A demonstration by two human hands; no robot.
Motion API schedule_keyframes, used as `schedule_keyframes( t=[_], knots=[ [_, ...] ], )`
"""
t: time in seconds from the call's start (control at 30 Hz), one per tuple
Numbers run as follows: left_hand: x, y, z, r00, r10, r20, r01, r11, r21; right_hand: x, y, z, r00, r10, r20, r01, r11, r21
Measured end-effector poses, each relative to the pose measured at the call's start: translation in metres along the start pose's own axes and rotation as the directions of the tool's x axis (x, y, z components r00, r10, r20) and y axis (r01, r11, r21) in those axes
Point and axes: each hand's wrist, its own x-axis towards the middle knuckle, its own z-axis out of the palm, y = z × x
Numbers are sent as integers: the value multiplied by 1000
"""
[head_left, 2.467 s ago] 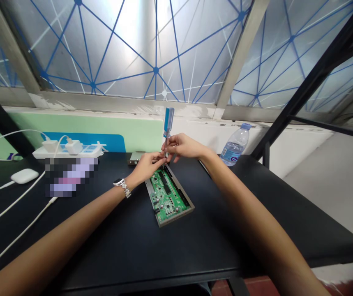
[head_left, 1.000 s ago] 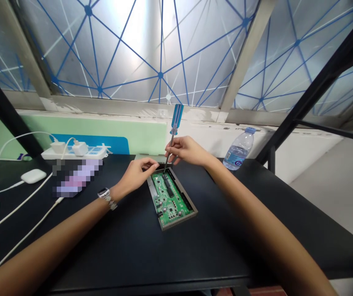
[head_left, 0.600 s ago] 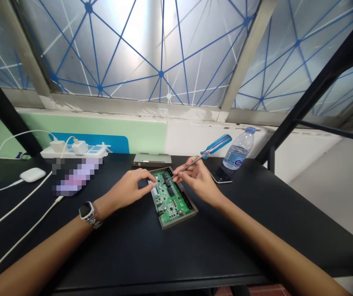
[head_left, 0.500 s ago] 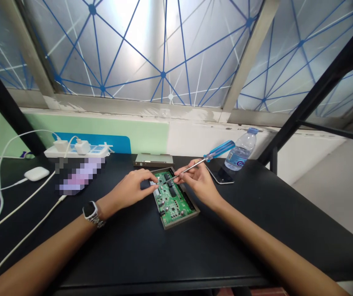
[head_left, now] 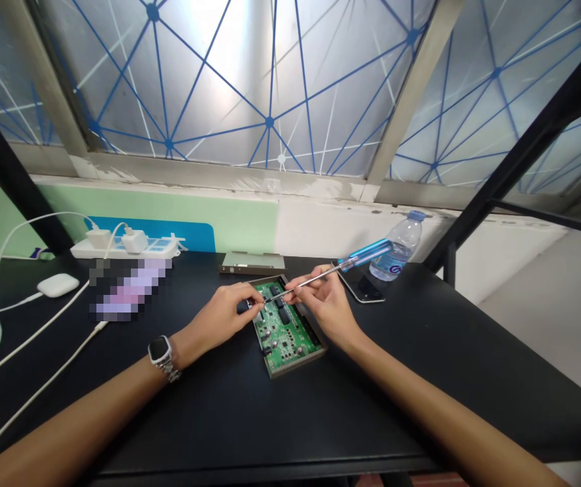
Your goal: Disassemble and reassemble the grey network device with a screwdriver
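Note:
A green circuit board [head_left: 290, 335] lies in a shallow metal case [head_left: 297, 366] on the black table. My right hand [head_left: 328, 301] is closed around the metal shaft of a screwdriver [head_left: 366, 254] with a clear blue handle. The screwdriver slants down to the left, its tip over the upper part of the board. My left hand [head_left: 229, 312] has its thumb and forefinger pinched together at that tip, above the board's left side. Whatever lies between those fingertips is too small to make out. A watch [head_left: 160, 351] sits on my left wrist.
Behind the board lies a flat metal cover [head_left: 252, 262]. To the right are a phone [head_left: 366, 289] and a water bottle [head_left: 398, 249]. On the left stand a power strip [head_left: 161, 248] with chargers, a white charging case [head_left: 58, 285], a blurred-out phone-like object [head_left: 130, 291] and loose white cables.
My left hand has moved slightly right, and its thumb and forefinger have closed together at the screwdriver's tip. The screwdriver's handle has dipped a little and shifted right.

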Motion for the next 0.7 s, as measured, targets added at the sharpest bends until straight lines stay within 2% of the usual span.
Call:
schedule_keyframes(
  t=[0.2,0.37,0.5,0.7],
  knots=[
    [-1,2,8,998,9,-58,-11,1000,-24,0,-1,0,1000,12,1,-12,1000,19],
    [-1,5,10,996,-27,-90,20,997,-72,2,0,-2,1000,26,-6,-26,999,31],
    [-1,6,9,990,-65,-123,59,997,-50,3,1,-3,999,25,-45,-23,999,48],
    [-3,5,7,995,10,-99,-17,998,-62,1,4,-4,992,84,-90,-76,993,89]
  ],
)
